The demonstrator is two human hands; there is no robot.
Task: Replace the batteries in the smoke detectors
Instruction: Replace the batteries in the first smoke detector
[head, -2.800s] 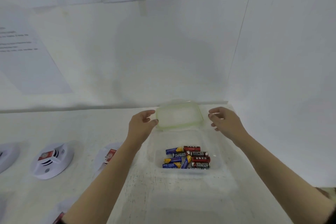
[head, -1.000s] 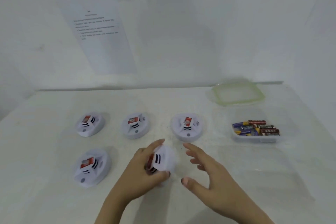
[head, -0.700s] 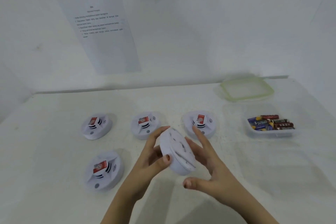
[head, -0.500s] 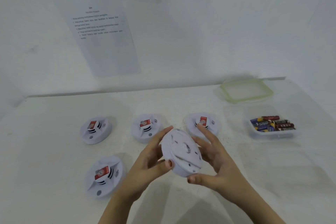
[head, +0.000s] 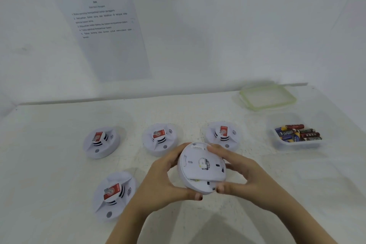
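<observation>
White detector (head: 202,168) held back-side up above the surface (head: 59,164), gripped at its rim by both hands

A slip is judged the main risk; only the smooth rim is gripped, so a hard twist on the back plate could drop it, or a clip could be snapped; old and new cells could be mixed in the battery box (head: 297,134), well apart at right. The left hand (head: 158,182) is curled round the left rim; the right hand (head: 243,174) is curled round the right rim; both thumbs are pressed at the near edge.

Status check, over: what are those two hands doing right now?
Left hand and right hand both grip one smoke detector, back side up. Battery box open, lid behind it. Nothing blocking.
</observation>
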